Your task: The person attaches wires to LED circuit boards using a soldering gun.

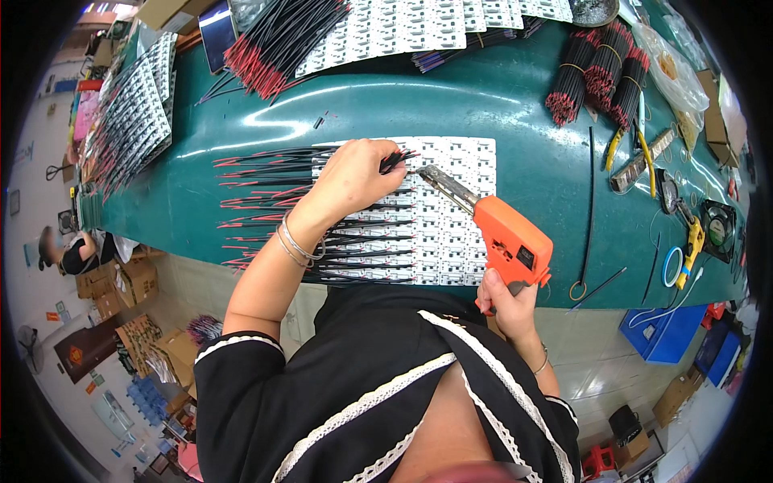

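A white circuit board panel [455, 241] lies on the green table in front of me. Rows of black wires with red ends [266, 217] run across its left part and stick out past its left edge. My left hand [354, 173] is closed over the panel's upper part, pinching the ends of several black wires [392, 162]. My right hand [509, 299] grips the handle of an orange soldering gun [513, 233]. The gun's metal tip [427, 172] points up and left, close to the wire ends by my left fingers. Whether the tip touches them, I cannot tell.
Bundled black wires [608, 68] lie at the back right, near yellow-handled tools [646, 161] and a small fan [717, 229]. Loose wires [282, 40] and white panels [386, 36] lie at the back. Wired panels [137, 113] sit far left. Another person [80, 251] is beyond the table's left end.
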Available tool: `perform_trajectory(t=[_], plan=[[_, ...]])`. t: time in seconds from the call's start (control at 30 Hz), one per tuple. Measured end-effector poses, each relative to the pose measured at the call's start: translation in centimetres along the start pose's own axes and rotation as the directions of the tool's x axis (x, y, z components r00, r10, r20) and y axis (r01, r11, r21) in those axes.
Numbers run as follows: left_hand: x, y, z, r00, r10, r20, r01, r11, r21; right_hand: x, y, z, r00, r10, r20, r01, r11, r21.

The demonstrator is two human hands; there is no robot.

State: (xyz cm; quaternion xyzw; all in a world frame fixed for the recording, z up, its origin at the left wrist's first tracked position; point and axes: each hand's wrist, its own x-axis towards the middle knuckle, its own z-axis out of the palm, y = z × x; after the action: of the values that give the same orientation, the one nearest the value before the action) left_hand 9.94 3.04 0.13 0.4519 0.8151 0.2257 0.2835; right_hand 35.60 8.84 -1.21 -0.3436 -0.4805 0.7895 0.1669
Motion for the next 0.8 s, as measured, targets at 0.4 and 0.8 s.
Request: perform_trajectory(t=[0.4, 0.8], plan=[[0.11, -0.20, 0.18, 0.999, 0.045, -0.006, -0.045, 0.999, 0.020, -0.29, -0.14, -0.19, 1.000, -0.014, -0.001, 0.014, 1.000, 0.019], [0.81, -0.43, -0.35, 0.989, 0.124, 0.078, -0.126, 0.991, 0.033, -0.30, 0.26, -0.41, 0.999, 0.033, 0.019, -0.034, 0.999, 0.002]])
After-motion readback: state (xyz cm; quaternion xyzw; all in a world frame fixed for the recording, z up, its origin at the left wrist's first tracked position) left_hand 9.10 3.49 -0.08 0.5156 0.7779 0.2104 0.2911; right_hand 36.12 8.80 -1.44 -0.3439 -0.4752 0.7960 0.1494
